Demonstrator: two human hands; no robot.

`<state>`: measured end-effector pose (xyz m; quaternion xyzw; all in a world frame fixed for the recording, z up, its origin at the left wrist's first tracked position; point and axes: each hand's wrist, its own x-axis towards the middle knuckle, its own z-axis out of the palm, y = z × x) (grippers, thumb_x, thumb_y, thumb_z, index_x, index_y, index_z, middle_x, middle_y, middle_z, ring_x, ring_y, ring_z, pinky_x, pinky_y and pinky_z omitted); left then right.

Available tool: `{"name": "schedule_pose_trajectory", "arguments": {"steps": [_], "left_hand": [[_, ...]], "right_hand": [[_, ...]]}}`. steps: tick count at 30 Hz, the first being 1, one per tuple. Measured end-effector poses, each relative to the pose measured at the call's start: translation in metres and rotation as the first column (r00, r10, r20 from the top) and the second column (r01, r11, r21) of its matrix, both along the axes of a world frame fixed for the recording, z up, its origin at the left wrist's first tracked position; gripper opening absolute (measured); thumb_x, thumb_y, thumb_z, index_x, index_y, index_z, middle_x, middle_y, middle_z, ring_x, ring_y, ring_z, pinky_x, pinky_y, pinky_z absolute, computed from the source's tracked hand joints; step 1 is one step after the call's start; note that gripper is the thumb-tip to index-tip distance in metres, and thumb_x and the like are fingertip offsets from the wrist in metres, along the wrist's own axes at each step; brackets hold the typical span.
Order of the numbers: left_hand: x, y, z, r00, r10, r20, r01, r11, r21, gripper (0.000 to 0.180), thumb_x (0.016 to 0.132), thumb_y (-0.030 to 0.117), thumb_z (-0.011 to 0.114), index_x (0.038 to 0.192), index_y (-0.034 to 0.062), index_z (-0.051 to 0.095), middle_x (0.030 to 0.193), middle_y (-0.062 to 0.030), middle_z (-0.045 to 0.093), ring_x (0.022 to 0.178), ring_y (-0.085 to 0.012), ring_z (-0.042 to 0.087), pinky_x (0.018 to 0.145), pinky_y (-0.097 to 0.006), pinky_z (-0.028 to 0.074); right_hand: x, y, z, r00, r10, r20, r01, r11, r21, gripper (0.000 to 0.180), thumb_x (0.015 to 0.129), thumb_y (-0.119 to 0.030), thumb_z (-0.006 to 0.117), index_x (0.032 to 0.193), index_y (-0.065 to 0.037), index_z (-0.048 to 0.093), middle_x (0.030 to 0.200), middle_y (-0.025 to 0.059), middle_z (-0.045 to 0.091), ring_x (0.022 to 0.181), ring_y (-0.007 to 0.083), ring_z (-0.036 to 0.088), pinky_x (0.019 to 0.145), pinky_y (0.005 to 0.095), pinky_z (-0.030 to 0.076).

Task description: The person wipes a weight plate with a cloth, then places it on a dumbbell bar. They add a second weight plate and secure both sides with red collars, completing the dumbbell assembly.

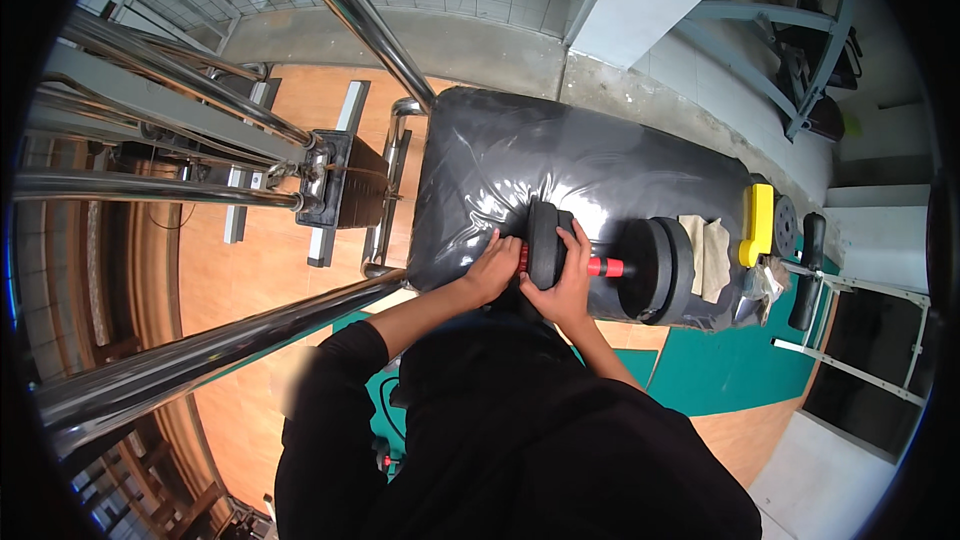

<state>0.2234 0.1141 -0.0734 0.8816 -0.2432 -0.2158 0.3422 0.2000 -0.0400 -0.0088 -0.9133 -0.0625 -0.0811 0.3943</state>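
A dumbbell with black plates and a red-and-black handle (605,267) lies across the glossy black padded bench (590,145) before me. My left hand (490,270) is closed around the red end nut (523,258), outside the left plates. Wrapped around the rim of those left plates (545,240) is my right hand (567,285), thumb on the near side and fingers over the far side. The right plates (655,270) rest on the bench, apart from both hands. My fingers partly hide the nut and the left plates.
Beside the right plates lie a beige cloth (706,258) and a yellow object (757,225). A chrome-railed machine with a weight stack (345,180) stands to the left. Black foam rollers (806,270) are past the bench's right end. Green matting (735,375) covers part of the floor.
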Motion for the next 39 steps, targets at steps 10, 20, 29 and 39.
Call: {"name": "schedule_pose_trajectory", "arguments": {"steps": [10, 20, 29, 39], "left_hand": [[0.007, 0.008, 0.007, 0.996, 0.052, -0.068, -0.06, 0.991, -0.118, 0.034, 0.073, 0.002, 0.064, 0.099, 0.0005, 0.042, 0.098, -0.0208, 0.051, 0.096, -0.0398, 0.052, 0.079, -0.046, 0.044], [0.011, -0.007, -0.002, 0.992, 0.017, 0.127, -0.038, 0.986, 0.161, 0.046, 0.075, 0.012, 0.066, 0.113, -0.0003, 0.043, 0.107, -0.0161, 0.055, 0.104, -0.0328, 0.054, 0.088, -0.046, 0.043], [0.005, -0.006, -0.019, 0.995, -0.055, 0.081, 0.035, 0.973, 0.23, 0.03, 0.073, 0.008, 0.062, 0.101, -0.0021, 0.055, 0.098, -0.0203, 0.061, 0.09, -0.037, 0.061, 0.079, -0.044, 0.049], [-0.008, -0.023, -0.022, 0.93, 0.316, 0.189, -0.366, 0.85, 0.378, 0.023, 0.075, 0.027, 0.062, 0.076, 0.0052, 0.069, 0.078, -0.019, 0.066, 0.075, -0.0388, 0.065, 0.068, -0.044, 0.053]], "right_hand": [[-0.001, 0.001, 0.003, 1.0, 0.001, 0.007, -0.001, 1.0, 0.01, 0.081, 0.056, -0.021, 0.079, 0.126, -0.003, 0.043, 0.138, 0.0243, 0.034, 0.117, 0.0411, 0.047, 0.09, 0.0446, 0.046], [0.036, -0.069, 0.079, 0.96, 0.219, -0.173, -0.214, 0.976, 0.046, 0.034, 0.091, -0.025, 0.057, 0.115, -0.001, 0.057, 0.126, 0.017, 0.054, 0.12, 0.0347, 0.049, 0.097, 0.0404, 0.042], [-0.022, -0.265, 0.013, 0.925, -0.349, -0.15, 0.32, 0.929, -0.187, 0.044, 0.074, 0.011, 0.049, 0.115, -0.004, 0.05, 0.121, 0.0175, 0.051, 0.109, 0.0347, 0.053, 0.091, 0.0406, 0.045], [0.022, -0.261, -0.042, 0.923, 0.055, -0.38, -0.319, 0.66, -0.68, 0.016, 0.077, -0.014, 0.057, 0.091, -0.007, 0.062, 0.083, 0.0126, 0.065, 0.08, 0.0299, 0.065, 0.071, 0.0385, 0.051]]}}
